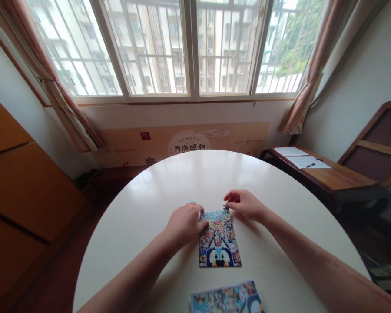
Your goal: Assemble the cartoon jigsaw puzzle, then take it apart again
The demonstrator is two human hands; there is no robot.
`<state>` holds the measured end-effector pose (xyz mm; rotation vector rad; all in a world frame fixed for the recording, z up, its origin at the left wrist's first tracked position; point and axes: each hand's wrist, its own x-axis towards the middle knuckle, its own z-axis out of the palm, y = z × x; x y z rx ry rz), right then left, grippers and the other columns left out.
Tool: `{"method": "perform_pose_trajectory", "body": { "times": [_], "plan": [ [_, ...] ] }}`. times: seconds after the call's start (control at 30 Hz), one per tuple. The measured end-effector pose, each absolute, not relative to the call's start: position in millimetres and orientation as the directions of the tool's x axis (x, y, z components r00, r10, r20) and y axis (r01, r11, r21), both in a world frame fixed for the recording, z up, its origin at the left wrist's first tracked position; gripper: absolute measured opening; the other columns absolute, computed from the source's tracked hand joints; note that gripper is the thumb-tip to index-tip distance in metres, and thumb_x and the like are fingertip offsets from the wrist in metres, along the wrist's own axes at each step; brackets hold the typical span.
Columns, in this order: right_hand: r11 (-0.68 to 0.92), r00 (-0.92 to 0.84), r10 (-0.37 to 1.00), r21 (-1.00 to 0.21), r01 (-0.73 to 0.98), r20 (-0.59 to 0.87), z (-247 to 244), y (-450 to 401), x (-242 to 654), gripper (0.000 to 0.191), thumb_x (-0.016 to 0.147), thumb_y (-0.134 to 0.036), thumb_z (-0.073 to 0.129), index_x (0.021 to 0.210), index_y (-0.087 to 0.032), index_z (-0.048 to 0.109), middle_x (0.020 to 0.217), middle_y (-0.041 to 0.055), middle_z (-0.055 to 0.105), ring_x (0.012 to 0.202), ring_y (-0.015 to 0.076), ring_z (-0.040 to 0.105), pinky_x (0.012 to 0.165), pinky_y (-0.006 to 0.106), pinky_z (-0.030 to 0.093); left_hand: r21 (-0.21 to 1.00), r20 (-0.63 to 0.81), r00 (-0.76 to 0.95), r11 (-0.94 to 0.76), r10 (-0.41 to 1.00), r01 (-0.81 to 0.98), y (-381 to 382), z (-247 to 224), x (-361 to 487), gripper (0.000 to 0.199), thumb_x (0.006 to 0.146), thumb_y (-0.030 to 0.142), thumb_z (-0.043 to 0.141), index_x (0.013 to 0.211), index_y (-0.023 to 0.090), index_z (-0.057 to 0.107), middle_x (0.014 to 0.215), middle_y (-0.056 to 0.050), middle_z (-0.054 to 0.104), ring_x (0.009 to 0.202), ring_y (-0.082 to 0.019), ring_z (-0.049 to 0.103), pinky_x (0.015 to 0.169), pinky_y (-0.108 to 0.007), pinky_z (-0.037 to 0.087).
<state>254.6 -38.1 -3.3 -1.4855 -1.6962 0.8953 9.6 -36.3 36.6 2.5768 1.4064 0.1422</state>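
A colourful jigsaw puzzle with a blue dog's face at its near edge lies on the white round table. Its far edge is uneven, with tabs showing. My left hand rests on the puzzle's upper left side, fingers apart, thumb on the pieces; a bit of light blue shows beyond its fingers. At the far right corner, my right hand pinches a small puzzle piece between thumb and fingers, touching or close to the puzzle's edge.
A picture card or box with similar artwork lies at the table's near edge, partly cut off. A wooden bench with papers and a pen stands at the right. Beyond the table are a printed cardboard panel and windows.
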Motion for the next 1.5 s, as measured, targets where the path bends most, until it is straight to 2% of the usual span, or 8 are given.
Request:
{"method": "perform_pose_trajectory", "body": {
  "times": [0.33,0.47,0.57,0.8,1.1,1.5],
  "plan": [
    [0.088,-0.099,0.993,-0.929,0.359,0.056,-2.6,-38.1,254.3,0.022,0.074,-0.028,0.068,0.092,-0.015,0.070,0.090,0.0077,0.075,0.087,0.0220,0.070,0.083,0.036,0.053,0.230,-0.009,0.534,-0.518,0.845,0.824,-36.6,37.8,8.6,0.030,0.081,0.037,0.066,0.107,0.021,0.070,0.107,-0.008,0.069,0.092,-0.027,0.066,0.079,-0.036,0.050],
    [0.100,-0.108,0.992,-0.932,0.348,0.066,-5.7,-37.2,255.3,0.024,0.074,-0.030,0.070,0.094,-0.016,0.071,0.092,0.0079,0.075,0.088,0.0221,0.070,0.083,0.036,0.053,0.258,0.080,0.629,-0.626,0.773,0.736,-41.1,34.8,12.0,0.038,0.087,0.035,0.063,0.124,0.028,0.065,0.110,-0.006,0.068,0.090,-0.025,0.067,0.078,-0.034,0.051],
    [0.106,-0.112,0.991,-0.933,0.345,0.071,-7.9,-36.2,254.2,0.023,0.073,-0.029,0.069,0.092,-0.016,0.072,0.089,0.0079,0.075,0.086,0.0228,0.070,0.082,0.036,0.053,0.211,0.108,0.713,-0.717,0.693,0.665,-48.7,30.6,20.9,0.036,0.093,0.036,0.056,0.128,0.031,0.063,0.101,-0.005,0.067,0.085,-0.023,0.067,0.075,-0.034,0.051],
    [0.096,-0.120,0.991,-0.924,0.369,0.055,-7.9,-35.7,251.6,0.022,0.070,-0.025,0.067,0.089,-0.016,0.074,0.086,0.0070,0.076,0.085,0.0238,0.070,0.080,0.035,0.053,0.070,0.092,0.756,-0.762,0.648,0.644,-55.3,20.8,33.7,0.026,0.094,0.037,0.051,0.114,0.029,0.066,0.091,-0.004,0.063,0.080,-0.022,0.064,0.068,-0.030,0.050],
    [0.126,-0.133,0.988,-0.907,0.402,0.078,-10.9,-33.5,251.3,0.022,0.070,-0.023,0.066,0.089,-0.016,0.074,0.085,0.0063,0.075,0.081,0.0224,0.070,0.077,0.034,0.054,0.054,0.084,0.755,-0.759,0.651,0.649,-55.0,21.0,32.7,0.024,0.094,0.037,0.051,0.113,0.030,0.064,0.090,-0.004,0.062,0.081,-0.022,0.064,0.068,-0.030,0.048],
    [0.242,-0.186,0.968,-0.836,0.493,0.170,-12.7,-32.0,255.5,0.025,0.074,-0.021,0.062,0.096,-0.018,0.074,0.085,0.0045,0.075,0.077,0.0192,0.068,0.071,0.030,0.053,0.060,0.078,0.742,-0.746,0.666,0.663,-53.9,17.4,33.4,0.023,0.095,0.037,0.049,0.111,0.029,0.063,0.091,-0.004,0.063,0.083,-0.022,0.063,0.070,-0.031,0.047]
  ]
}}
